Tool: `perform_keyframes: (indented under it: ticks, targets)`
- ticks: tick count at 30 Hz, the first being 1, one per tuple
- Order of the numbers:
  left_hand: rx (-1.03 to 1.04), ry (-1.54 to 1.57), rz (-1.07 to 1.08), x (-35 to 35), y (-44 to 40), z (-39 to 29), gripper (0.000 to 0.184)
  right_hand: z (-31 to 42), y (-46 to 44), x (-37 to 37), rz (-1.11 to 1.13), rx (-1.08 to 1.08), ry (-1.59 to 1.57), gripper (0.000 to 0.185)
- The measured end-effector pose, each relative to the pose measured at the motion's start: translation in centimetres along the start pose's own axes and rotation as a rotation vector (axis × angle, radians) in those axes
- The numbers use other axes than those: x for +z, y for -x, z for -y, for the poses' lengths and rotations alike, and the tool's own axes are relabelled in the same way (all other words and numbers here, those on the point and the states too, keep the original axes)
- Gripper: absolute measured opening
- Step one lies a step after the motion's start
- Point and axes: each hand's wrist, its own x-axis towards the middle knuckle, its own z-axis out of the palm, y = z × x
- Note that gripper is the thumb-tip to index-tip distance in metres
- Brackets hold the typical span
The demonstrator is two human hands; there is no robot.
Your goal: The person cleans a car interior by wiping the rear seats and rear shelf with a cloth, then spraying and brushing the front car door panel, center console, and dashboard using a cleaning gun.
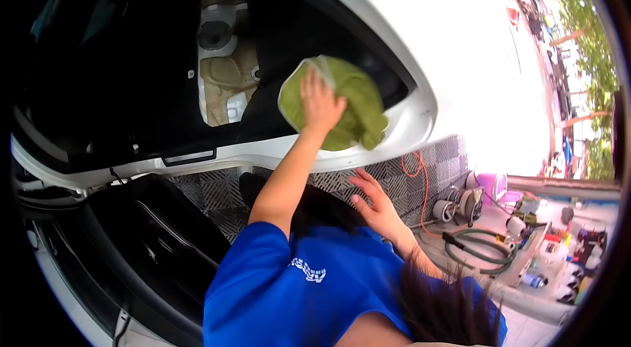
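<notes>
The person's left hand lay flat, fingers extended, against a green cloth, pale-edged, smoother around the palm and rumpled into folds at one side, which I saw spread across a car's dark section and white rim. Nearby, the right hand hung apart, fingers loosely parted, above patterned matting.

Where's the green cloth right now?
In the head view, just above and right of centre, the green cloth is under the left hand, at the white car edge.
</notes>
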Motion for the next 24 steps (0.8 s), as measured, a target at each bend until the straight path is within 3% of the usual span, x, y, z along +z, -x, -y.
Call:
perform_keyframes:
  ticks: [1,3,5,6,8,9,13,16,17,19,21,22,23,24]
  targets:
    - [-0.155,0.072,0.078,0.3,2.0,3.1,0.056,0.0,-1.3,0.0,-0.011,-0.004,-0.065,0.043]
    - [-0.341,0.095,0.139,4.6,6.1,10.4,0.044,1.0,-4.2,-0.2,-0.024,0.047,-0.352,0.049]
    - [-0.494,0.075,0.499,5.5,7.5,15.4,0.057,2.7,-9.0,-0.3,-0.155,-0.079,-0.532,0.054]
    - [-0.947,0.311,0.434,3.9,6.1,15.2,0.064,3.7,-12.0,-0.3,-0.235,-0.168,-0.624,0.055]
    - [-1.380,0.578,0.504,3.3,4.7,14.2,0.079,5.2,-17.7,-0.6,-0.349,-0.282,-0.801,0.052]
    - [-1.317,0.549,0.481,2.9,4.4,13.2,0.076,5.6,-19.8,-1.4,-0.384,-0.313,-0.889,0.048]
    - [-0.640,0.450,0.247,-0.3,3.8,8.3,0.066,6.1,-24.5,-1.6,-0.388,-0.398,-0.939,0.023]
    - [-0.084,0.468,0.212,-0.4,5.6,10.9,0.057,8.0,-26.0,-0.8,-0.576,-0.370,-1.018,0.021]
    - [-0.148,0.465,0.177,0.2,6.4,12.4,0.053,8.6,-27.0,-0.2,-0.664,-0.364,-1.089,0.018]
    - [-0.203,0.310,0.239,1.9,9.2,15.3,0.059,8.0,-28.6,0.3,-0.557,-0.342,-1.112,0.018]
    - [-0.476,0.305,0.385,3.5,11.3,18.1,0.066,8.1,-31.0,0.8,-0.504,-0.295,-1.122,0.025]
    - [-0.592,0.319,0.339,7.1,13.9,20.0,0.067,8.5,-32.0,1.2,-0.544,-0.316,-1.003,0.029]
    - [-0.442,0.164,0.631,5.8,11.7,20.5,0.069,8.9,-33.2,1.8,-0.572,-0.326,-0.892,0.032]
    - [-0.631,0.336,0.739,3.0,7.1,19.2,0.065,8.8,-34.0,3.3,-0.519,-0.299,-0.747,0.035]
